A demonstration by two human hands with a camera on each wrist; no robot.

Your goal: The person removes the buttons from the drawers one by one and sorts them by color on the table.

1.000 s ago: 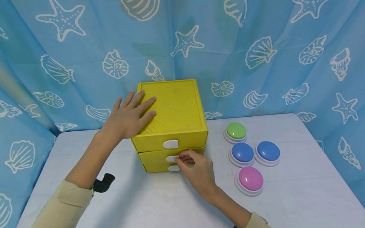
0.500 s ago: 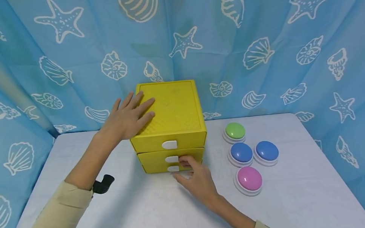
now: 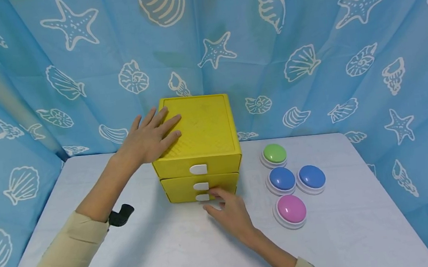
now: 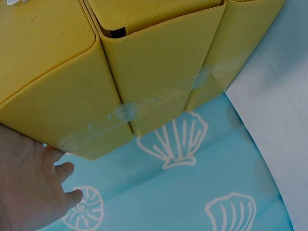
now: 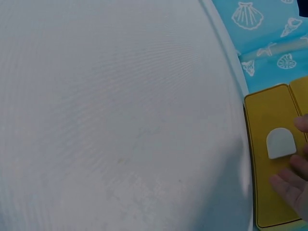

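A yellow drawer unit stands at the back of the table, with small white pull tabs one above another on its front. My left hand rests with spread fingers on the left part of its top. In front of the lower drawers is my right hand, thumb and fingers parted and nothing held. Its fingertips are right beside the lowest white tab. The right wrist view shows these fingers close to the white tab of the bottom drawer. Clear tape runs along the unit's side in the left wrist view.
To the unit's right are several round push buttons on white bases: a green one, two blue ones, one of them nearer the unit, and a pink one. A white cloth covers the table. Behind hangs a blue shell-print curtain.
My right hand has let go of the middle tab and moved down to the lowest one, its thumb and fingers spreading apart. The left hand stays on the unit's top.
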